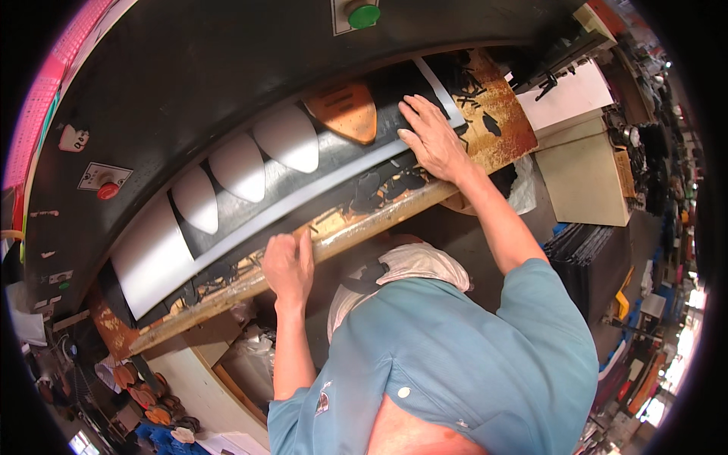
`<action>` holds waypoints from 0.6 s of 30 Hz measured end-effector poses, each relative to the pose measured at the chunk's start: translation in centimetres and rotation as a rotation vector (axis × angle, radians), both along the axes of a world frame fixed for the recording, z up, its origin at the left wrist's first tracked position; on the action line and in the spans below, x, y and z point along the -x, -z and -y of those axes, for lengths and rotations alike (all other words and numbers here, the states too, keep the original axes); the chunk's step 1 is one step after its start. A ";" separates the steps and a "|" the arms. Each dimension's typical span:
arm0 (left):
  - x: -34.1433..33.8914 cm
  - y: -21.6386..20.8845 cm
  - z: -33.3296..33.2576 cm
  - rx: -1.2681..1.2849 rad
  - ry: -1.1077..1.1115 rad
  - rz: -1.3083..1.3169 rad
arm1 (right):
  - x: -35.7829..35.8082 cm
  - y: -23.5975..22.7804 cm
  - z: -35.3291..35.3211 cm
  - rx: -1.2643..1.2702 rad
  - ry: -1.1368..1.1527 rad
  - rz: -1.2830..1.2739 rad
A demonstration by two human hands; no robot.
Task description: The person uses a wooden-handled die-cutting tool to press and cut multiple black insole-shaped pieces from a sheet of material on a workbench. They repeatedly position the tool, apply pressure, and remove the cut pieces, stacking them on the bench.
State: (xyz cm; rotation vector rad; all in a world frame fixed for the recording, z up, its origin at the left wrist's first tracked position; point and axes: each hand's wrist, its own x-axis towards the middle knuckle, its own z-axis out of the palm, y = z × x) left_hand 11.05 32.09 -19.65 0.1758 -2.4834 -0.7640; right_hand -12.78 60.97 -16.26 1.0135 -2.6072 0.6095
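My right hand (434,140) lies with fingers stretched out on a black sheet (390,95), close to its pale strip at the right end. Just left of it is an orange-brown, rounded-point plate (345,111) with dark slots. Several pale, tongue-shaped pieces (287,139) stand in a row farther left, ending in a wide pale panel (154,256). My left hand (288,265) is closed at the table's front edge (356,233), thumb up. Its curled fingertips are hidden, so I cannot tell what they hold, if anything.
Above the row hangs a large dark machine body (227,64) with a green button (363,15) and a red button (108,190). Black scraps (371,191) litter the front ledge. A beige cabinet (580,171) stands to the right, with a stack of dark sheets (588,258) nearer me.
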 end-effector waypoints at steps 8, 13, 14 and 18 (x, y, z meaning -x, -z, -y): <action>-0.6 -0.1 0.8 -0.129 0.116 -0.013 | 6.9 -0.5 -4.5 -0.077 0.452 0.207; 0.8 -2.1 1.3 -0.347 0.274 0.015 | 3.4 -1.5 3.6 0.197 0.156 0.117; 1.8 -2.7 1.4 -0.352 0.298 -0.008 | 3.0 -1.5 5.7 0.120 0.104 0.118; 9.3 -4.1 2.2 -0.425 0.369 -0.058 | 3.7 -0.9 11.9 0.026 0.067 0.245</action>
